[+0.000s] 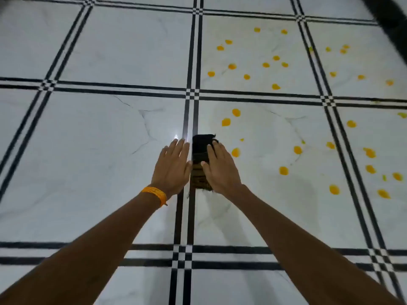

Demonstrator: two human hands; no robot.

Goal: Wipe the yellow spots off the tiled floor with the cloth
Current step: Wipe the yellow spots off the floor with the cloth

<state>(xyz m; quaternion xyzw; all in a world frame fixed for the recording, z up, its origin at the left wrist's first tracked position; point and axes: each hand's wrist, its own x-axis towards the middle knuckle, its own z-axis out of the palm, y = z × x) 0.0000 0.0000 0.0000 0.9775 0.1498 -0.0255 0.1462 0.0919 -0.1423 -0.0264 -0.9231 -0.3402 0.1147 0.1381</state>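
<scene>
From the head view, a dark folded cloth (200, 150) lies on the white marble-look tiled floor (88, 150), on a black grout stripe. The right hand (220, 170) lies flat on it, fingers extended. The left hand (172, 166), orange wristband (155, 193), rests just beside, fingers straight. Yellow spots (284, 170) scatter to the right.

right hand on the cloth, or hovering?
Touching. In the head view the right hand lies flat on the dark cloth, its fingers overlapping the cloth's right edge with no gap visible. The left hand sits beside it.
</scene>
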